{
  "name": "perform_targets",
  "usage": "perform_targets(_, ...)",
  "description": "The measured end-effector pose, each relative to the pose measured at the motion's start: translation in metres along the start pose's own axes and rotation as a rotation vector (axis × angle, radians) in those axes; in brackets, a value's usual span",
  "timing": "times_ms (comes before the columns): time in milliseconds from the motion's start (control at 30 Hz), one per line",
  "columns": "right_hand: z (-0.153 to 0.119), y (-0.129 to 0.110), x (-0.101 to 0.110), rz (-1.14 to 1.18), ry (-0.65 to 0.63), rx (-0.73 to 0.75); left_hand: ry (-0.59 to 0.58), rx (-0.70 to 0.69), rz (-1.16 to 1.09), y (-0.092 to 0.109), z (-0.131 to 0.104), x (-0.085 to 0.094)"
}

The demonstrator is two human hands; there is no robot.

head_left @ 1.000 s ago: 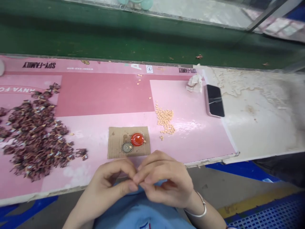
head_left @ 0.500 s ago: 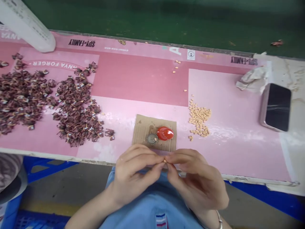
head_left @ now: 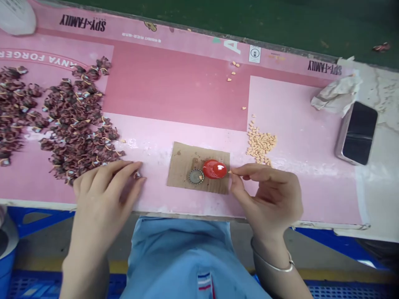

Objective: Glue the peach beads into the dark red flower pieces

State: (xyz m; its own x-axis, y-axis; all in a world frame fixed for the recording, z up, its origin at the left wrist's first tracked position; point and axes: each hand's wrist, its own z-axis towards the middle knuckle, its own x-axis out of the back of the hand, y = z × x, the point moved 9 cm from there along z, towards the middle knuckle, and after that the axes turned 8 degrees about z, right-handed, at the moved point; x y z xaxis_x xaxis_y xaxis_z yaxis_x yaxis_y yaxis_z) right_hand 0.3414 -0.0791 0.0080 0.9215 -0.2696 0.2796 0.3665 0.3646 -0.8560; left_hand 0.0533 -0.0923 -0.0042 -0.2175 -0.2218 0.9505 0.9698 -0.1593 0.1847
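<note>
My left hand point(head_left: 106, 195) is at the near edge of a pile of small dark brown figures point(head_left: 75, 124), its thumb and fingers around one small figure point(head_left: 136, 175). Between thumb and forefinger of my right hand point(head_left: 268, 195) is a tiny beige piece point(head_left: 230, 172), just right of a glossy red oval point(head_left: 214, 169). The red oval lies on a cardboard piece point(head_left: 181, 166), beside a round metal cap point(head_left: 196, 177) with a small beige bit in it. Behind my right hand lies a heap of small beige pieces point(head_left: 261, 144).
A phone point(head_left: 358, 133) and crumpled paper point(head_left: 336, 94) lie at the right. A white bottle point(head_left: 17, 16) stands at the far left corner. A few loose beige pieces point(head_left: 233, 73) lie near the back edge. Another brown pile point(head_left: 12, 108) is at the left.
My hands have moved apart from where they met in front of the cardboard. The left went to the brown figures, the right to beside the red oval. The view has shifted slightly.
</note>
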Motion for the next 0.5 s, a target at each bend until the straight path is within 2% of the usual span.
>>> perform_targets(100,0.002,-0.001,-0.003,-0.051,-0.025,0.01,-0.012,-0.003,-0.018,-0.009,0.001,-0.002)
perform_targets(233,0.003,-0.002,-0.004,-0.097,-0.052,0.028,-0.023,0.065,-0.069,-0.016,0.009,0.0)
perform_targets(400,0.005,-0.003,-0.006,-0.135,-0.107,0.038,0.069,0.089,-0.339,0.005,0.009,0.012)
perform_targets(500,0.006,-0.007,-0.007,-0.135,-0.142,0.066,0.05,0.154,-0.618,0.02,0.003,0.007)
